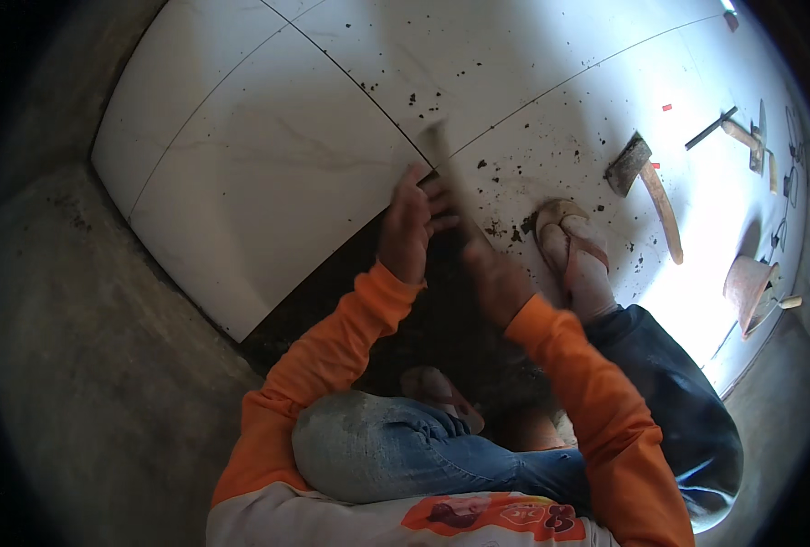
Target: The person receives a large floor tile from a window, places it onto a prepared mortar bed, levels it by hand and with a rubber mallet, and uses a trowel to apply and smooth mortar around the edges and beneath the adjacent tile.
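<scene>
My left hand [407, 228] has its fingers spread at the edge of a white veined tile [314, 219], beside a dark square gap [432, 319] in the tiling. My right hand [500, 283] grips a long pale tool [450, 173], smeared by motion, whose top end lies over the seam where the tiles meet; I cannot make out its kind. Dark crumbs [482, 164] are scattered over the tiles around it. My right foot [569, 246], in a flip-flop, rests on the tile beside my right hand.
A wooden-handled hammer [660, 201] lies at the right. Farther right are a dark bar [710, 128], trowels [758, 137], a bucket-like container [747, 292] and small red pieces [667, 108]. A grey concrete wall or ledge [67, 301] borders the tiles on the left. My other foot [432, 392] is in the dark gap.
</scene>
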A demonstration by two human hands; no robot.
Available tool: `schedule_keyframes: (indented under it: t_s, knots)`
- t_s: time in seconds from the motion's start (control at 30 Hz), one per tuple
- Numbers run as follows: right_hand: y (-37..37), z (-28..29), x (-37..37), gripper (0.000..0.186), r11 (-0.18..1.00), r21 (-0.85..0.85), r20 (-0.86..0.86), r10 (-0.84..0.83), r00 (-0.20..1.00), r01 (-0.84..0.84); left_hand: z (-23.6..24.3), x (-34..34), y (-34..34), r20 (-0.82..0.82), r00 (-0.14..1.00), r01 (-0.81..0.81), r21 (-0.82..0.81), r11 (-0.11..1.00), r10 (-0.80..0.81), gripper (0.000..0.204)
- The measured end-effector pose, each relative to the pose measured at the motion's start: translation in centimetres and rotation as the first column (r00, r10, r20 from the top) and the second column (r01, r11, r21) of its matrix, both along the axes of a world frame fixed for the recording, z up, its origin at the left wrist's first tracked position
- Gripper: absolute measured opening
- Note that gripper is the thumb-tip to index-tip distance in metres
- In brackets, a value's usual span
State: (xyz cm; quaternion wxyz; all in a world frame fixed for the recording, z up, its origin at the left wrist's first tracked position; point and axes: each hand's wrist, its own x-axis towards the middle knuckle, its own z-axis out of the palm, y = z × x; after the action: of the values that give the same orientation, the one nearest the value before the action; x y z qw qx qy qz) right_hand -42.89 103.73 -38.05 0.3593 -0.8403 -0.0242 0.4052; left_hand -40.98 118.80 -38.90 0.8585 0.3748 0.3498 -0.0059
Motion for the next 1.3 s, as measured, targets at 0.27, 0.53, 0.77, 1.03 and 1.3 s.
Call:
schedule_keyframes:
  t_s: [0.27, 0.53, 0.77, 1.03, 1.3]
  knots:
    - [1.2, 5.7, -5.7, 0.046, 0.908, 0.304, -0.379, 0.392, 0.838, -0.287, 3.8, -4.7, 8.5, -0.233, 0.913, 0.277, -0.249, 0.928, -0.336, 0.054]
    - [-7.0, -0.2, -14.5, 0.036, 0.792, -0.095, -0.221, 0.574, 0.788, -0.603, 2.4, -11.3, 12.9, -0.384, 0.878, 0.34, 0.082, 0.937, -0.285, 0.06]
    - [-1.4, -4.1, -8.7, 0.037, 0.846, -0.294, -0.148, 0.419, 0.896, -0.444, -3.0, -26.0, 8.9, -0.665, 0.704, 0.366, 0.639, 0.677, 0.247, 0.05]
    - [0.2, -3.9, -9.2, 0.044, 0.939, -0.154, 0.143, 0.329, 0.934, -0.307, -1.0, -28.2, 7.2, -0.438, 0.789, 0.55, 0.815, -0.18, 0.431, 0.04]
    - [-0.4, -3.3, -12.7, 0.044, 0.802, -0.444, 0.093, 0.486, 0.869, -0.401, -3.9, -21.0, 13.1, -0.132, 0.793, -0.107, 0.931, 0.35, 0.594, 0.028]
